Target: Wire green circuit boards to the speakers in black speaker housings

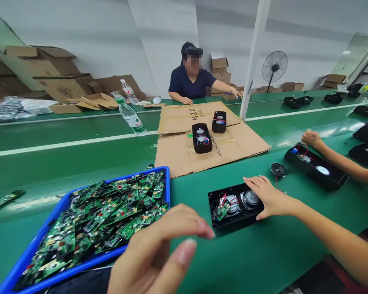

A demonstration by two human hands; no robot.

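My left hand point(159, 249) is raised in the foreground, thumb and fingers apart, with nothing between them. It is between a blue tray point(168, 183) of loose green circuit boards point(110, 216) and an open black speaker box point(233, 222). My right hand point(271, 198) grips that box at its right end, fingers over the far side and thumb at the near side. Inside the box sit two round speaker drivers point(251, 198), red wires and a small green circuit board point(222, 210) at the left end. The box lies flat on the green bench.
A loose speaker driver point(278, 169) lies beyond my right hand. At right, a co-worker's arm point(340, 157) rests by another speaker box point(315, 167). Two boxes stand on flattened cardboard point(178, 157). A water bottle point(131, 118), a white post point(254, 57) and a seated person point(191, 83) are farther back.
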